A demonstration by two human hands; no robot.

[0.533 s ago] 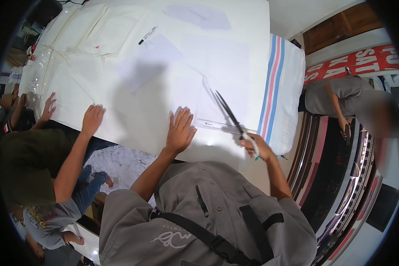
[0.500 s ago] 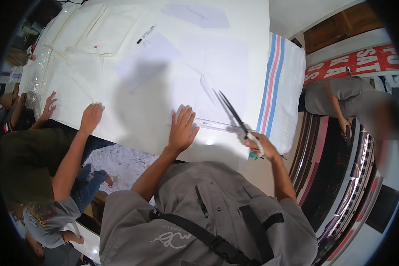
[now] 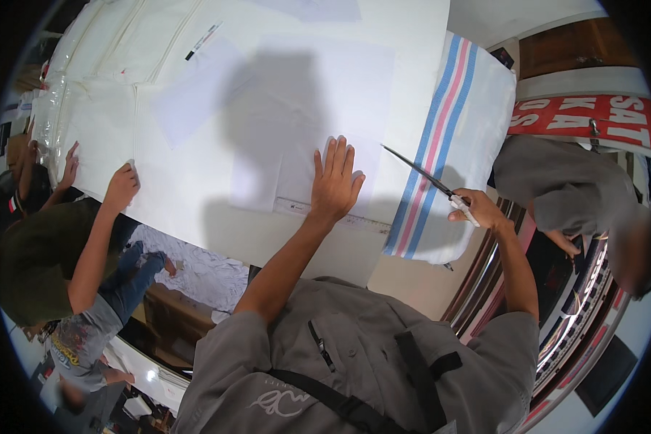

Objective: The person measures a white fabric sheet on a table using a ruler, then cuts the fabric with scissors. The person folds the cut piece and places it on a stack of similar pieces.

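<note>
Head view: right hand (image 3: pixel 484 210) grips scissors (image 3: pixel 435 181) over the striped white bundle (image 3: pixel 477 116); left hand (image 3: pixel 333 188) lies flat, fingers (image 3: pixel 330 155) slightly spread, on paper (image 3: pixel 296 170) by a clear ruler (image 3: pixel 293 206) on the worktop (image 3: pixel 257 242).

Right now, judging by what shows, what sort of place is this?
Likely a cutting workroom: scissors in the right hand, a ruler near the left hand, and piled white material at the left.

Long dark-bladed scissors with white grips (image 3: pixel 430 178) hang across the white worktop's (image 3: pixel 173 188) right edge, blades together, tips pointing left. Clear straight ruler (image 3: pixel 294 207) lies near the front edge, thin white sheet (image 3: pixel 365 94) flat beyond.
</note>
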